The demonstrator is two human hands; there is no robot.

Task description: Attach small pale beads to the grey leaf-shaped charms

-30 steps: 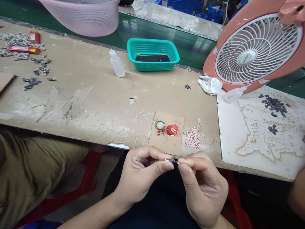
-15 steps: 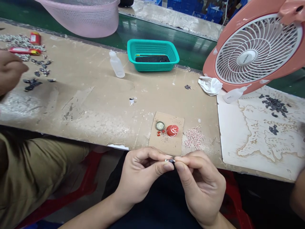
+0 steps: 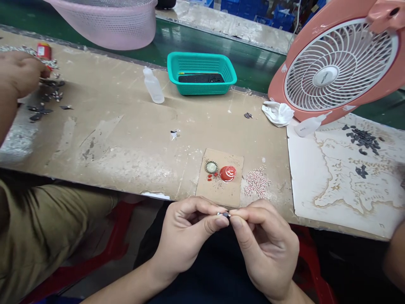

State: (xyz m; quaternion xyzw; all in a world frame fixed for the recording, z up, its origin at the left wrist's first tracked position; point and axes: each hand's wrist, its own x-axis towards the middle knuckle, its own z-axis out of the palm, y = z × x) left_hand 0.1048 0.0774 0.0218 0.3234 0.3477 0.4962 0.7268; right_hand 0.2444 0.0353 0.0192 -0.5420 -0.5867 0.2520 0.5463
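My left hand [image 3: 186,236] and my right hand [image 3: 265,247] meet just in front of the workbench edge. Their fingertips pinch a tiny dark bead-tipped piece [image 3: 225,214] from both sides. Its exact shape is mostly hidden by my fingers. Just beyond my hands lies a cardboard square [image 3: 220,195] holding a gold-rimmed bottle cap [image 3: 211,167] and a red plastic cap [image 3: 228,173]. Loose red bits and tiny beads lie around them. A patch of pinkish-white beads [image 3: 257,181] sits on the bench to the right.
A co-worker's hand [image 3: 20,74] works at the far left among metal pieces. A teal basket [image 3: 201,75], plastic squeeze bottles [image 3: 153,85], a white cloth [image 3: 278,114] and a pink fan [image 3: 335,63] stand along the back. Dark pieces lie on a stained sheet [image 3: 348,198].
A co-worker's hand has come in from the left and now covers the red tube over the metal pieces. My hands hold the same pinch, with only slight shifting.
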